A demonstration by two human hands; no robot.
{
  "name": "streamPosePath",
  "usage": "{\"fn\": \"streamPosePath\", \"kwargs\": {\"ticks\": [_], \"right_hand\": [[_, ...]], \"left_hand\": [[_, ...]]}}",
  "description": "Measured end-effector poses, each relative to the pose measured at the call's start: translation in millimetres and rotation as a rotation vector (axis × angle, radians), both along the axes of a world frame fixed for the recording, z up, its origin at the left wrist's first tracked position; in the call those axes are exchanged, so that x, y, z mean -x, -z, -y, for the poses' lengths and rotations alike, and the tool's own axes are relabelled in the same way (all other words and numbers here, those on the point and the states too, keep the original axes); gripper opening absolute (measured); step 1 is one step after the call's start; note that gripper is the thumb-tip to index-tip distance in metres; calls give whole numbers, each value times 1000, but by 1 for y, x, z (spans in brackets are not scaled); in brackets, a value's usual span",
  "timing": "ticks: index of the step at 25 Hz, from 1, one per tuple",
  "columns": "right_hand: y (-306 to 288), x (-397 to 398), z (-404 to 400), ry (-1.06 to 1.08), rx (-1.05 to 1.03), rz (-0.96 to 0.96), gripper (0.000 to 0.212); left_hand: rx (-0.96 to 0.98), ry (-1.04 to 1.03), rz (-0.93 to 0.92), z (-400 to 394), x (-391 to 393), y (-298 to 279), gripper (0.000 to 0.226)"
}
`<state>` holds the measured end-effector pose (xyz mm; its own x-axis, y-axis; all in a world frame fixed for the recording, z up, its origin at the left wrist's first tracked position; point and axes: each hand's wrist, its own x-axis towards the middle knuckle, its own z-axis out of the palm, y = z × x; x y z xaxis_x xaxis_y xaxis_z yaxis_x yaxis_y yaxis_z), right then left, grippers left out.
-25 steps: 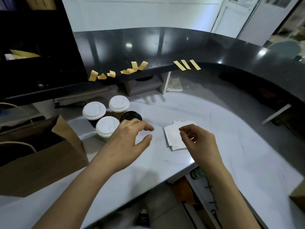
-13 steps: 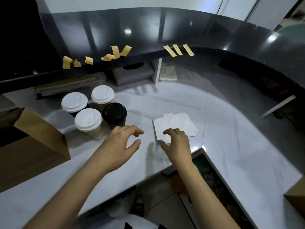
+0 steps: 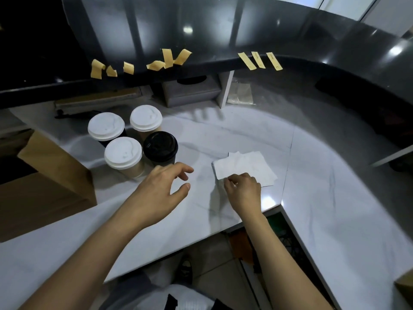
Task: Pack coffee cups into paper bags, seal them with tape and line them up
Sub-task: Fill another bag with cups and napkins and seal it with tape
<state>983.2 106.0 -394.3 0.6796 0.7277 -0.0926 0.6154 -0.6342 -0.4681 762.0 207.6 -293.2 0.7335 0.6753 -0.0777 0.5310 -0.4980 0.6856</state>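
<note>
White marble counter (image 3: 223, 135): four lidded coffee cups (image 3: 131, 139) bunched beside the paper bag (image 3: 55, 180), handy for loading. Left hand (image 3: 156, 189) hovers loose and empty near them, right hand (image 3: 243, 189) pinches the napkins (image 3: 248, 164), tape strips (image 3: 259, 60) hang ready

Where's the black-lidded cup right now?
In the head view, the black-lidded cup stands left of centre on the counter, at the near right corner of the four-cup cluster, just beyond the left hand.

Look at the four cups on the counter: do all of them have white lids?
No: three cups have white lids, while the fourth cup, nearest the left hand, has a black lid.
</note>
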Motion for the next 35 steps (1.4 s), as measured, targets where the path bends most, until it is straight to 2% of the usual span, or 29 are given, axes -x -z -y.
{"fn": "streamPosePath", "kwargs": {"ticks": [3,8,11,13,14,17,19,21,23,26,29,31,35], "right_hand": [[-5,-8,-1,21,-22,-159,30],[-13,-13,-2,132,-132,-385,17],[-13,-18,-2,184,-177,-414,25],[-17,-20,1,166,-257,-335,15],[-19,-22,2,131,-305,-222,12],[-22,-25,4,-97,-389,359,22],[-15,-22,7,-290,-365,515,32],[-4,-14,13,-434,-303,504,31],[9,-6,20,-472,-240,498,26],[16,2,27,-383,-176,531,24],[12,2,27,-264,-199,561,35],[9,2,24,-238,-186,593,34],[7,11,22,-215,-8,552,26]], "left_hand": [[10,10,11,0,-5,0,30],[15,16,19,-5,-11,0,29],[16,14,17,-7,-12,0,29],[14,14,14,-8,-13,0,28],[13,15,13,-9,-13,0,28],[14,17,17,-9,-14,1,28],[17,19,18,-10,-14,1,28],[17,22,18,-10,-14,1,27],[11,19,19,-9,-14,0,27],[6,12,20,-9,-12,0,26],[9,13,19,-8,-11,-1,26],[6,10,20,-7,-10,-1,25],[3,9,12,-7,-9,-3,25]]}}
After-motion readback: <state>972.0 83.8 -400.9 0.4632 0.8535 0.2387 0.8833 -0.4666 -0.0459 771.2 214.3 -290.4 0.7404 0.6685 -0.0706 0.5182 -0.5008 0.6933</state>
